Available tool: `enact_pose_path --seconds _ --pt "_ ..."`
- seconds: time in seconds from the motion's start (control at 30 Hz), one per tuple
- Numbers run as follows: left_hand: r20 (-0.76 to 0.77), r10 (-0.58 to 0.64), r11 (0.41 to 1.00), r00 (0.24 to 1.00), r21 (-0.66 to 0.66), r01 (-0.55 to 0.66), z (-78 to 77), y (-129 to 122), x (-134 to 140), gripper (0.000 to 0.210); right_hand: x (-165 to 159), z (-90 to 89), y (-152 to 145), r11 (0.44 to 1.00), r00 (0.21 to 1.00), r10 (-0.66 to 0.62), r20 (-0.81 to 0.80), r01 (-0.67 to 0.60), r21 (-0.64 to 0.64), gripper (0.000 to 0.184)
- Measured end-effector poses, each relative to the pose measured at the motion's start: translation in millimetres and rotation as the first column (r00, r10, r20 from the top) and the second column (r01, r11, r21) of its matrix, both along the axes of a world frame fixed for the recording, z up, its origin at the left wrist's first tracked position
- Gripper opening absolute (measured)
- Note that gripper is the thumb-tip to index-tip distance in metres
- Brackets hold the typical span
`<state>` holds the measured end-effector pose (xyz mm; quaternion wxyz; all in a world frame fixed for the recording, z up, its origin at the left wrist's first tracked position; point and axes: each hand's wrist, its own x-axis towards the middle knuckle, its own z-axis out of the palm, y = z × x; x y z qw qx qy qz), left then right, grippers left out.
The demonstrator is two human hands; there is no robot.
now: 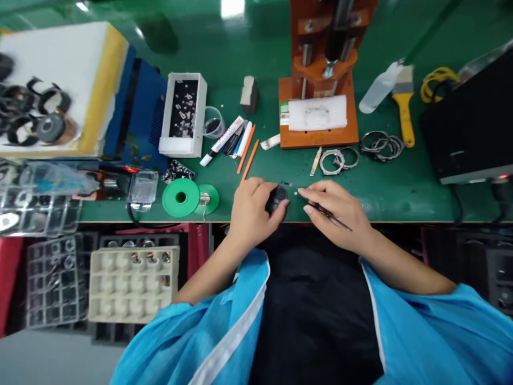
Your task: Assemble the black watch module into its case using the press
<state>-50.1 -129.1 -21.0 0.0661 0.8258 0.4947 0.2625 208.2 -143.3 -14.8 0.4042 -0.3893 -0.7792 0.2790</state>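
Note:
My left hand (253, 209) is closed around a small black plastic part (277, 200) at the front edge of the green bench; fingers and thumb cover some of it. To its right, my right hand (341, 215) pinches dark tweezers (329, 215), their back end pointing toward me. The tips are too small to make out clearly. A tiny pale piece (295, 193) shows between the two hands, and a small dark piece with a reddish end (286, 183) lies just beyond the black part.
An orange press (319, 140) stands behind my hands. Left are a solder spool (181, 197), orange sticks (250, 159), a marker (222, 141) and a white box of small parts (203, 101). Wire coils (332, 162), a brush (405, 117) and a black machine (473, 117) sit right.

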Motion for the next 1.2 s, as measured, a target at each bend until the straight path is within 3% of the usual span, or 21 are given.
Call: enact_pose_path --seconds 0.23,0.37,0.53,0.67,0.73,0.83,0.9,1.07,1.2 --pt "0.004 -0.025 0.999 1.0 -0.046 0.025 1.9 2 0 0.037 -5 -6.3 -1 0.995 0.999 -0.048 -0.009 0.048 0.092 0.02" --pt "0.003 -0.057 0.994 0.998 -0.095 0.057 2.1 4 -3 0.043 -2 -2.0 1 0.995 0.999 0.008 0.052 -0.014 0.099 0.014" --pt "0.054 -0.065 0.989 0.996 -0.13 0.072 8.2 0 3 0.04 5 3.4 -3 0.992 0.99 0.061 0.129 -0.074 0.101 0.026" --pt "-0.015 -0.113 0.973 0.993 -0.203 0.108 8.1 4 9 0.045 11 -7.5 0 0.994 0.989 0.028 0.146 -0.044 0.103 0.023" --pt "-0.051 -0.105 0.972 0.993 -0.218 0.091 7.2 8 8 0.046 13 -13.6 4 0.991 0.989 0.065 0.131 -0.08 0.108 0.031" --pt "-0.065 -0.087 0.973 0.994 -0.222 0.071 6.8 8 7 0.048 18 -19.4 7 0.984 0.985 0.105 0.136 -0.123 0.132 0.064" --pt "-0.059 -0.085 0.974 0.995 -0.216 0.07 6.4 6 8 0.049 22 -22.2 6 0.983 0.984 0.107 0.146 -0.126 0.131 0.071" --pt "-0.079 -0.084 0.977 0.993 -0.201 0.067 7.6 5 10 0.047 26 -23.5 2 0.992 0.98 0.101 0.172 -0.112 0.056 0.061" --pt "-0.087 -0.084 0.974 0.993 -0.218 0.063 9.9 6 11 0.049 27 -27.7 2 0.996 0.965 0.085 0.247 -0.078 -0.04 0.036"
